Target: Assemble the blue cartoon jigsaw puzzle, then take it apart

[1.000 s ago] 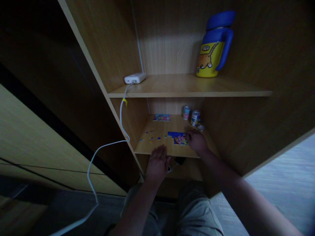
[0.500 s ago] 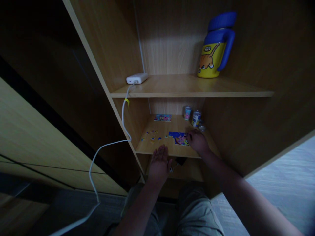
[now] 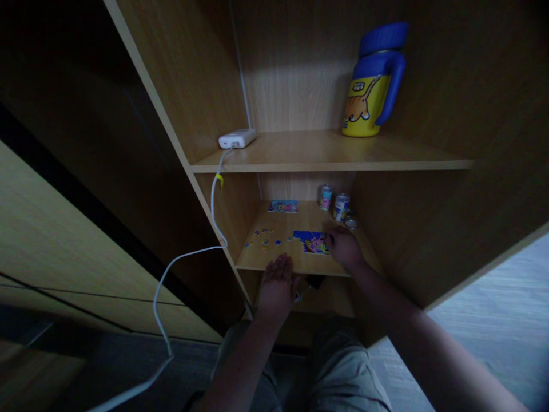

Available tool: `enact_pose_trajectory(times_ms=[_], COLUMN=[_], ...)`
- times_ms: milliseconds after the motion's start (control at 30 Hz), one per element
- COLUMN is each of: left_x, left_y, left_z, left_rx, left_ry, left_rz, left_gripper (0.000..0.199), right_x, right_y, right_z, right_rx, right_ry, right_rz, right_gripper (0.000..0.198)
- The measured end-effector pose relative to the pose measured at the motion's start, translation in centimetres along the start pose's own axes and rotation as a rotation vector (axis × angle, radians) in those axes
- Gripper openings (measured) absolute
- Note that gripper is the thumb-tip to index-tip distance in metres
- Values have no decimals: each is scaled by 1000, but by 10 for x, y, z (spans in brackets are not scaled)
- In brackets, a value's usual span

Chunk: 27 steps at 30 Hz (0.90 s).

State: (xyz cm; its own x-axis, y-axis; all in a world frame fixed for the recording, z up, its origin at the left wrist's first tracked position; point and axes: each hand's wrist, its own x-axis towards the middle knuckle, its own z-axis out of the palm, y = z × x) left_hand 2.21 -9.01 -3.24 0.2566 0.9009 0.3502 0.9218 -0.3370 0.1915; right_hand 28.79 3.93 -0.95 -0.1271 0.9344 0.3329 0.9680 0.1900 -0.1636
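A partly assembled jigsaw puzzle (image 3: 315,242) with a blue and colourful picture lies on the lower shelf. My right hand (image 3: 343,247) is at its right end, fingers curled down together over the edge; whatever they may pinch is hidden. My left hand (image 3: 277,283) rests at the shelf's front edge, fingers stretched out and holding nothing. Loose jigsaw pieces (image 3: 266,241) are scattered to the left of the puzzle, just beyond my left fingertips. Farther back lies a small colourful picture card (image 3: 283,206).
Two small printed tins (image 3: 326,197) stand at the back right, with a round metal lid (image 3: 350,222) beside them. On the upper shelf (image 3: 300,151) are a blue-and-yellow mug (image 3: 364,97) and a white power bank (image 3: 237,139). Its white cable (image 3: 165,280) hangs down at left.
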Motion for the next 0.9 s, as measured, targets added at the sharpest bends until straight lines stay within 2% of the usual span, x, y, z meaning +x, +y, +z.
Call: enact_pose_trajectory(times_ms=[200,900], left_x=[0,0], left_y=[0,1], left_z=[-1,0], left_rx=[-1,61], left_ry=[-4,-15], left_rz=[12,13], left_gripper=[62,57], right_x=[0,1], right_y=[-1,1], right_z=[0,2], right_rx=[3,14], right_ry=[11,-9], right_rz=[3,2], right_gripper=[35,35])
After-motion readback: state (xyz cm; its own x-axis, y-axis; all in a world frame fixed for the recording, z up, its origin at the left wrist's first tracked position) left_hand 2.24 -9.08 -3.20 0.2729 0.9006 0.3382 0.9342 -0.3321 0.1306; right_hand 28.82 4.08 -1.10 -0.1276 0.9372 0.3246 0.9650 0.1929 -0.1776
